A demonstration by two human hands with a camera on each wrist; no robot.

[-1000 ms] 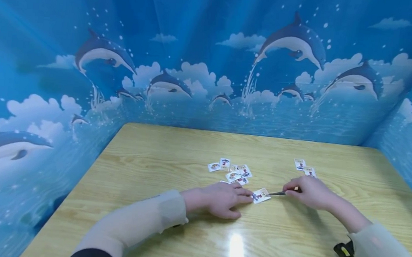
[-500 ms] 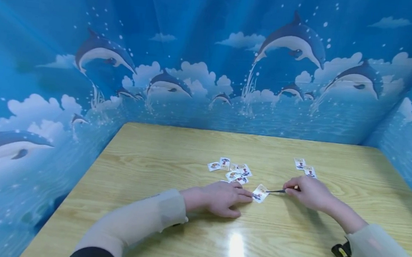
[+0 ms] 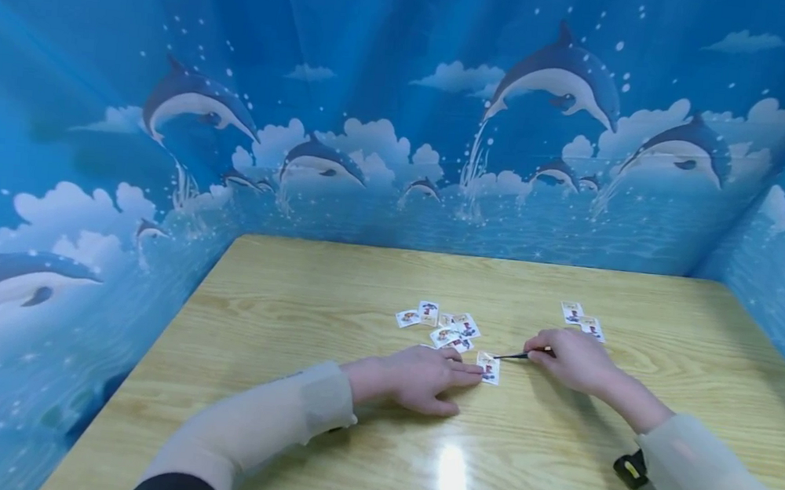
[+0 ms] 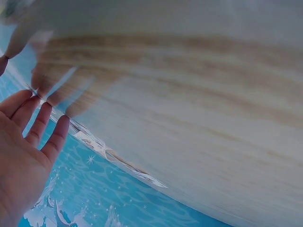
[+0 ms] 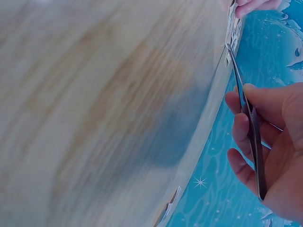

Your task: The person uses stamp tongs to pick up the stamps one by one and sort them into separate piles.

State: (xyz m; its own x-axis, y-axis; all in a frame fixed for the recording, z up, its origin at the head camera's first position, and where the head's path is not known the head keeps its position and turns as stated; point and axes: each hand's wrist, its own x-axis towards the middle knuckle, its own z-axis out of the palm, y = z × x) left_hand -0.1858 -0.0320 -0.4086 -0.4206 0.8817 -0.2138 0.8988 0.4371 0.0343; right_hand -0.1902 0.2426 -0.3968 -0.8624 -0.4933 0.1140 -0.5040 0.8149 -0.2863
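My right hand (image 3: 573, 360) grips a pair of dark metal tweezers (image 5: 251, 113) between thumb and fingers. The tweezers' tip meets the upper edge of a small white sticker (image 3: 489, 369) printed with a cartoon figure. My left hand (image 3: 422, 379) lies palm down on the table, fingers straight, fingertips at that sticker's left edge. Seen from the left wrist, the left fingers (image 4: 56, 137) stretch out to the tabletop and grip nothing. Just beyond the left hand lies a loose, overlapping group of similar stickers (image 3: 464, 325).
Two more stickers (image 3: 572, 313) lie past the right hand, corner to corner. The wood-grain table (image 3: 318, 277) ends at a blue dolphin-print curtain (image 3: 390, 119) behind and at the sides. A bright light reflection (image 3: 452, 487) shows on the near tabletop.
The sticker at the tweezers has turned more upright and shifted slightly left. My right hand and the tweezers have moved left and a little away from me. The left hand stays put.
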